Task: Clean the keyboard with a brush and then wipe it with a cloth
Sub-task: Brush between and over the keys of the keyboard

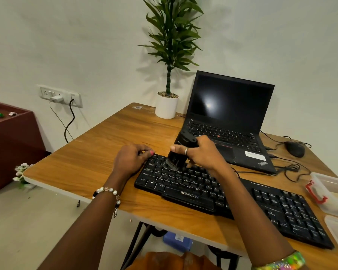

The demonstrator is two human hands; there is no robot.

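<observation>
Keyboard (232, 201) lies on the surface (98, 152), long axis running from its far-left corner toward the near right. At that far-left corner the left hand (132, 158) rests fingers-down, steadying the keyboard and gripping nothing. Just right of it, over the upper-left key rows, the right hand (201, 154) is closed around the black brush (180, 151), bristles down on the keys. Judgement: most of the keyboard remains unswept to the right; the right hand is nearer. No cloth is visible.

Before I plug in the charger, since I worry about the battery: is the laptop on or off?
Cannot tell for certain. The laptop stands open, but its screen is dark, showing only a reflected glare.
</observation>
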